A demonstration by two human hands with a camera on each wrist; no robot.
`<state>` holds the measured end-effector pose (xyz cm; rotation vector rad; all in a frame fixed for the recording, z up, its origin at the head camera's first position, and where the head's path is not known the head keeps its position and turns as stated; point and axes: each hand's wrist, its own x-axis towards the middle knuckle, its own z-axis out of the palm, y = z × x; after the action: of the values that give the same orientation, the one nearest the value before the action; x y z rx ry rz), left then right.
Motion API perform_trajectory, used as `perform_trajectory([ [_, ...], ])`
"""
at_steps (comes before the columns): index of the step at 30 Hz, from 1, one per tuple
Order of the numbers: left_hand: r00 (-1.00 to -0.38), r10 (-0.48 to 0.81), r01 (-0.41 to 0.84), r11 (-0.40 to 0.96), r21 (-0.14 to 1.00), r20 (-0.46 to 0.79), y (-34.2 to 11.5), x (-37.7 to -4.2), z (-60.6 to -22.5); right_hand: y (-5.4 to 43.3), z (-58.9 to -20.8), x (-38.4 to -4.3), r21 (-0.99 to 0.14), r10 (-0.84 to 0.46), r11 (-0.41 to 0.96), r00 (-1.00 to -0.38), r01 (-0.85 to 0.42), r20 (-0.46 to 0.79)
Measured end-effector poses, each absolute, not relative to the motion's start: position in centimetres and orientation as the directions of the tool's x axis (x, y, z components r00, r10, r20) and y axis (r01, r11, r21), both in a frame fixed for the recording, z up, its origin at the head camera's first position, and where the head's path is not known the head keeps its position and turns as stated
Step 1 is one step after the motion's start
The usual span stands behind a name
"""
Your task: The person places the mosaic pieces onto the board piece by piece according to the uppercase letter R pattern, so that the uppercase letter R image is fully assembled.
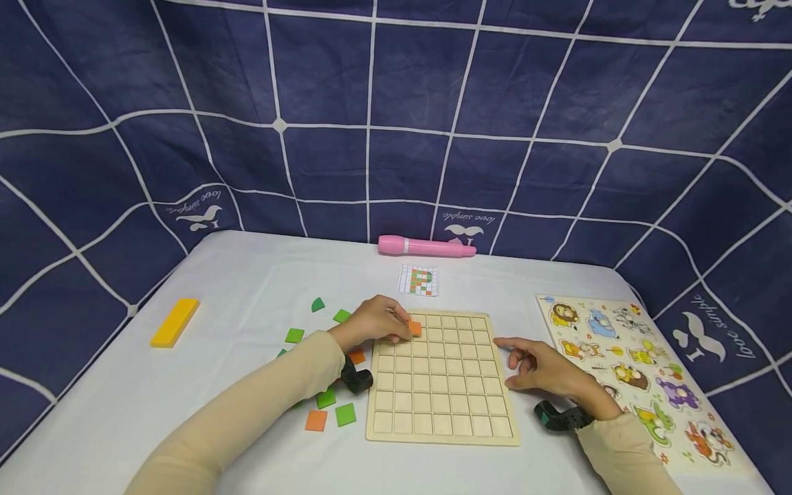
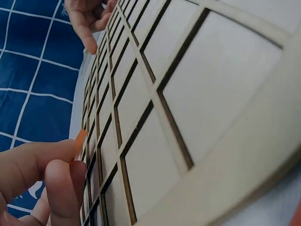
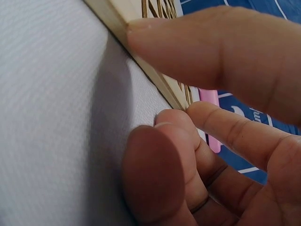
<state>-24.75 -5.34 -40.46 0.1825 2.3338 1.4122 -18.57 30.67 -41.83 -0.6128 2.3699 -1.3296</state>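
Observation:
Between thumb and forefinger, my left hand [image 1: 379, 320] pinches an orange square tile [image 1: 414, 328] over the upper left cells of a pale wooden grid board [image 1: 442, 441]. In the left wrist view the tile [image 2: 80, 141] is seen edge-on at the fingertips, close over the grid. My right hand [image 1: 544, 368] is at the board's right edge, thumb and extended forefinger against the side, the other fingers bent. The right wrist view shows that thumb [image 3: 188, 47] on the board's rim [image 3: 113, 23].
Left of the board lie several loose green tiles [image 1: 346, 414] and orange tiles [image 1: 315, 420], some hidden under the left forearm. A pattern card [image 1: 419, 280] and a pink pen [image 1: 427, 247] lie behind it. An animal puzzle board [image 1: 631, 371] is on the right, a yellow block [image 1: 176, 322] far left.

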Motion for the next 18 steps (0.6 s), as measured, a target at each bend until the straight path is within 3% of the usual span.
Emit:
perform_trajectory([
  [18, -0.916, 0.334, 0.056, 0.653, 0.755, -0.221, -4.51, -24.87, -40.58, 30.57, -41.69, -18.54, -0.863, -0.522, 0.467, -0.848, -0.191, -0.095],
])
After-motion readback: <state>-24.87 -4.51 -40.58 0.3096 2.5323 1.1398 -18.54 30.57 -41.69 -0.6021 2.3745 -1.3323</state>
